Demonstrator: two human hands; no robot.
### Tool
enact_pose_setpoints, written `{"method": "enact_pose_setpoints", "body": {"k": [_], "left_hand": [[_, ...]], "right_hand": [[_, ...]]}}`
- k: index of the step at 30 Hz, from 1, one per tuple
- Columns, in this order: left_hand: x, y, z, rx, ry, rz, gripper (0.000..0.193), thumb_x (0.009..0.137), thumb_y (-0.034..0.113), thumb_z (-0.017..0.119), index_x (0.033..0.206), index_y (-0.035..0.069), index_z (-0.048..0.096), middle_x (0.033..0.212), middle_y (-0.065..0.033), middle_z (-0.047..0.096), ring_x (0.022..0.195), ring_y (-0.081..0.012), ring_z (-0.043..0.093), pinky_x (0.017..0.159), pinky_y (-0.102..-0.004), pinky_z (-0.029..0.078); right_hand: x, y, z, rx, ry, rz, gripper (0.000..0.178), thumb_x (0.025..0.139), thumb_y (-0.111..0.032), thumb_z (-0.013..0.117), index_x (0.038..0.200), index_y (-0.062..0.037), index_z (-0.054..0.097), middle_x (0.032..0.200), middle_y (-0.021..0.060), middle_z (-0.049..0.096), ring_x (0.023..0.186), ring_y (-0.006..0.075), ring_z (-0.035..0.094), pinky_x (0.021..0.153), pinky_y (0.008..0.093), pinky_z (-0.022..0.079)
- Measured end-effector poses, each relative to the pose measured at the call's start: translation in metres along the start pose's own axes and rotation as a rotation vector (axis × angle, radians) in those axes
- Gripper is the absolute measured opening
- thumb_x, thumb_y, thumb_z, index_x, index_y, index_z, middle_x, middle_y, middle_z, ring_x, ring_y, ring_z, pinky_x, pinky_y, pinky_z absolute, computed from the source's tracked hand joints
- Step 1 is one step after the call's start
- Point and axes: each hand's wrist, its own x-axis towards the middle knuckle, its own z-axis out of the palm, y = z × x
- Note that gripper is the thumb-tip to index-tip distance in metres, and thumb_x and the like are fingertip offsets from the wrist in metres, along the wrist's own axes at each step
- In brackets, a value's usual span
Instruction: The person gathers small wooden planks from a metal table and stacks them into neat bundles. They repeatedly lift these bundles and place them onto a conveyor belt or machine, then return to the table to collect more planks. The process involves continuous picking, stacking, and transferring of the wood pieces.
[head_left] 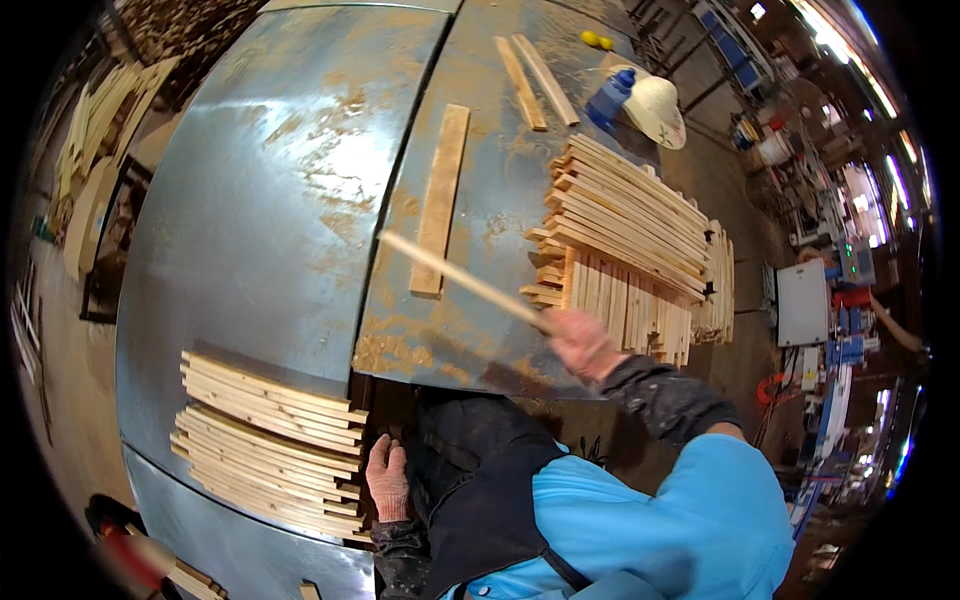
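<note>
A thin wooden strip (pixel 465 283) is gripped at its near end by my right hand (pixel 588 345), which is closed and slightly blurred. The strip slants up to the left over the table, its far end passing across a flat board (pixel 440 200). Just beyond that hand stands a tall pile of wooden strips (pixel 630 220), some laid crosswise. My left hand (pixel 388 478) rests by the table edge with its fingers extended, holding nothing I can see. Beside it are the notched ends of a row of wooden strips (pixel 270 440); whether it touches them I cannot tell.
The metal-topped table (pixel 250 230) carries patches of sawdust and has a dark seam. Farther off lie two short boards (pixel 530 85), a blue bottle (pixel 610 98), a straw hat (pixel 655 110) and yellow round things (pixel 597 40). Timber (pixel 100 140) is stacked at the left.
</note>
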Motion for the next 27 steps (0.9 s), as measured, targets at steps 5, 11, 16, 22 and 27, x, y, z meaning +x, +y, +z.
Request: {"method": "enact_pose_setpoints", "body": {"k": [5,11,16,22,27], "left_hand": [[0.022,0.022,0.035,0.125,-0.105,0.062,0.05,0.104,0.009,0.068,0.15,-0.009,0.057,0.144,-0.0206,0.067,0.131,-0.0272,0.066,0.112,-0.0366,0.052],[0.028,0.027,0.07,0.187,-0.225,0.013,0.053,0.104,0.013,0.072,0.151,-0.006,0.057,0.142,-0.0213,0.068,0.132,-0.0289,0.066,0.112,-0.0381,0.052],[0.011,0.024,0.065,0.377,-0.26,0.043,0.052,0.103,0.016,0.075,0.149,-0.003,0.06,0.135,-0.0178,0.073,0.124,-0.0264,0.07,0.107,-0.037,0.054],[-0.013,0.042,0.046,0.586,-0.187,0.087,0.058,0.102,0.031,0.071,0.149,-0.002,0.061,0.129,-0.0169,0.076,0.122,-0.0271,0.072,0.105,-0.0375,0.055],[-0.029,0.051,0.037,0.555,-0.101,0.027,0.06,0.103,0.036,0.069,0.151,0.001,0.059,0.135,-0.0185,0.075,0.125,-0.0314,0.071,0.106,-0.0395,0.054]], "right_hand": [[-0.102,0.116,-0.109,-0.459,-0.179,0.512,0.049,0.095,-0.022,0.068,0.142,-0.0083,0.065,0.124,0.0179,0.07,0.122,0.0387,0.065,0.104,0.0501,0.053],[-0.134,0.188,-0.134,-0.694,-0.225,0.934,0.05,0.101,-0.018,0.063,0.15,-0.0144,0.059,0.13,0.0139,0.07,0.127,0.0373,0.064,0.108,0.0488,0.052],[-0.092,0.223,-0.121,-0.776,-0.328,1.214,0.061,0.098,-0.023,0.069,0.157,-0.0158,0.055,0.141,0.0161,0.068,0.135,0.0319,0.063,0.112,0.0485,0.051],[-0.069,0.196,-0.123,-0.65,-0.086,1.166,0.092,0.084,-0.034,0.076,0.166,-0.007,0.043,0.163,0.0215,0.053,0.149,0.0403,0.051,0.124,0.0467,0.042],[-0.053,0.197,-0.111,-0.377,0.058,1.106,0.079,0.096,-0.008,0.061,0.168,0.0005,0.031,0.164,0.0281,0.047,0.148,0.0452,0.048,0.124,0.0471,0.042]]}}
